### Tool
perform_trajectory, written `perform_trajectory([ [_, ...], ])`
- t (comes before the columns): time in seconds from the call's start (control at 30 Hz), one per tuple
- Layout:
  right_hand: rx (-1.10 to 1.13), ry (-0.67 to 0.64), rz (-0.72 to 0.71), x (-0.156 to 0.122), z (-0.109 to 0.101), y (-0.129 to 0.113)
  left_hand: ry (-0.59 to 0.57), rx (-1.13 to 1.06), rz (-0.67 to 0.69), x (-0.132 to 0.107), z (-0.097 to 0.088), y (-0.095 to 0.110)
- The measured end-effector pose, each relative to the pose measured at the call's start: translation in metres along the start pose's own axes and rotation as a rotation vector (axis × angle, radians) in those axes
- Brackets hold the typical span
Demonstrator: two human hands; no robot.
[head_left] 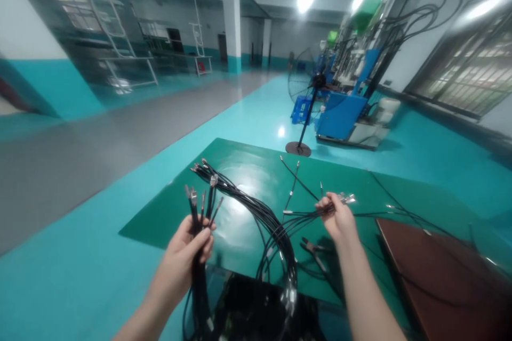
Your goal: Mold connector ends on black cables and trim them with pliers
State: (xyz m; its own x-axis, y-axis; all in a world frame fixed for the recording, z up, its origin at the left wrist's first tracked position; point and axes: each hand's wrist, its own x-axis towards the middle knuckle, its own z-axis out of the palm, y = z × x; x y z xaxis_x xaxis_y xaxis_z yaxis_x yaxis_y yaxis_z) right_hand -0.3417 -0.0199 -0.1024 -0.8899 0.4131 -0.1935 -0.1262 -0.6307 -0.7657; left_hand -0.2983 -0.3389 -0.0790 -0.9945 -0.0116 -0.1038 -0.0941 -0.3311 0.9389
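My left hand (191,249) is closed round a bundle of black cables (199,208) with metal tips, held upright above the near edge of the green table (168,213). My right hand (337,217) pinches the ends of several more black cables (304,215), their metal tips pointing right. A larger sheaf of black cables (256,208) arcs over the table between my two hands and drops toward a dark pile (264,303) at the near edge.
A brown board (432,261) lies on the table at right. Beyond the table stand a floor fan (306,85) and blue machines (344,106) along the right wall. Metal racks (120,37) stand at far left on the teal and grey floor.
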Motion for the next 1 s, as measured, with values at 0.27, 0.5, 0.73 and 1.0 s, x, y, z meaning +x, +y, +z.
perform_trajectory([
  [0.27, -0.087, -0.344, 0.112, -0.028, 0.023, -0.009, -0.062, 0.001, -0.048, -0.002, 0.011, -0.011],
  [0.5, -0.775, -0.580, 0.169, -0.059, 0.061, 0.029, -0.127, -0.052, -0.101, -0.002, 0.034, -0.023],
  [0.73, -0.744, -0.588, 0.090, -0.081, 0.099, 0.087, -0.116, -0.031, -0.090, -0.008, 0.036, -0.036],
  [1.0, -0.603, -0.589, 0.217, -0.085, 0.107, 0.104, -0.040, -0.012, -0.100, -0.006, 0.030, -0.046],
])
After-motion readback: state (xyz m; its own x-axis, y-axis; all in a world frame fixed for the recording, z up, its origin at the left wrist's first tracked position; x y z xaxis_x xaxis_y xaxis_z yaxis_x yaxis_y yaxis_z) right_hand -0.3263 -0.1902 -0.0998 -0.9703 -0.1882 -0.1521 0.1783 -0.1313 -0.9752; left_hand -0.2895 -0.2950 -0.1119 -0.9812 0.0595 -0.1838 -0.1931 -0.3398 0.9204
